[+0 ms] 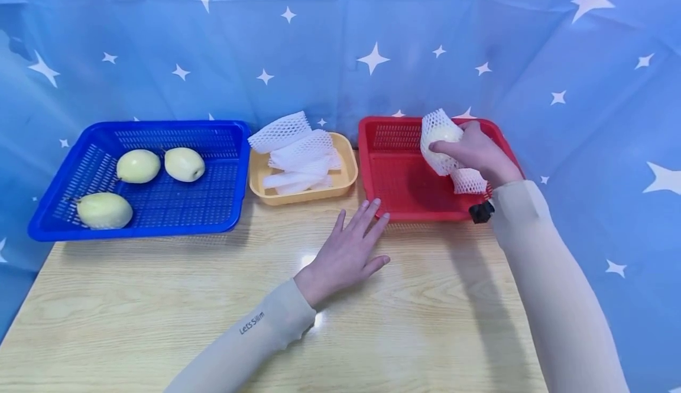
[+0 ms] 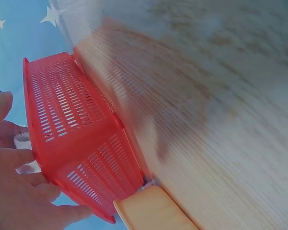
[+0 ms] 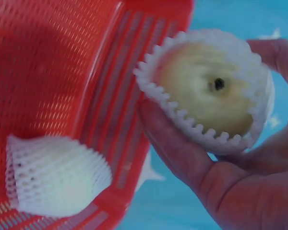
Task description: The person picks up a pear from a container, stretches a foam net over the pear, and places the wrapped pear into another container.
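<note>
My right hand (image 1: 481, 152) grips a pale yellow pear (image 3: 216, 91) sleeved in a white foam net (image 1: 437, 145), above the red basket (image 1: 383, 204). In the right wrist view the thumb and fingers curl round the net, and the pear's dark-centred end shows at its opening. Another netted pear (image 3: 62, 177) lies in the red basket, partly hidden by the right hand in the head view. My left hand (image 1: 346, 254) is spread with straight fingers at the red basket's front left corner; whether the fingertips touch the rim is hard to tell.
At the left stands a blue basket (image 1: 159, 231) with three bare pears, one of them a pear (image 1: 104, 210) near the front. Between the baskets, a yellow tray (image 1: 348, 171) holds several foam nets (image 1: 303, 148). A blue star-printed cloth (image 1: 319, 38) hangs behind the wooden table (image 1: 159, 310).
</note>
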A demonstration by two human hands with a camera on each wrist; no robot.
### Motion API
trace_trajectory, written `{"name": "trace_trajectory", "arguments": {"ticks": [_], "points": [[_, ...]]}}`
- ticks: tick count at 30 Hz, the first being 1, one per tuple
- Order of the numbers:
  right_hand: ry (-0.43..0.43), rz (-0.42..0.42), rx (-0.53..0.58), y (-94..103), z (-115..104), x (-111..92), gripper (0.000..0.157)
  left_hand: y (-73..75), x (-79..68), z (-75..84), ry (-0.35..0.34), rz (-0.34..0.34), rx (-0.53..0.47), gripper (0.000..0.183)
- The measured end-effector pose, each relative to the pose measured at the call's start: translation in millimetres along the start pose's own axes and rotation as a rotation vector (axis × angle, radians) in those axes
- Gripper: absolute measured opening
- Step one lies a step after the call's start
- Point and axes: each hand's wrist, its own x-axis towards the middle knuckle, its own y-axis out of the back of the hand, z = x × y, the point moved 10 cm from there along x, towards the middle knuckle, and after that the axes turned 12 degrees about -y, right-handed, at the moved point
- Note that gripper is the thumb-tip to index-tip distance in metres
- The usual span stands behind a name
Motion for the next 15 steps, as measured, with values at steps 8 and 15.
{"name": "trace_trajectory", "arguments": {"ticks": [8,15], "points": [[-0.063,-0.089,-0.128,-21.7,5.3,35.0,0.089,2.1,-0.7,-3.1,0.001,0.016,0.003,0.083],[-0.246,-0.106,0.000,-35.2,23.7,44.3,0.100,-0.6,1.2,-1.7,0.011,-0.022,-0.012,0.086]]}}
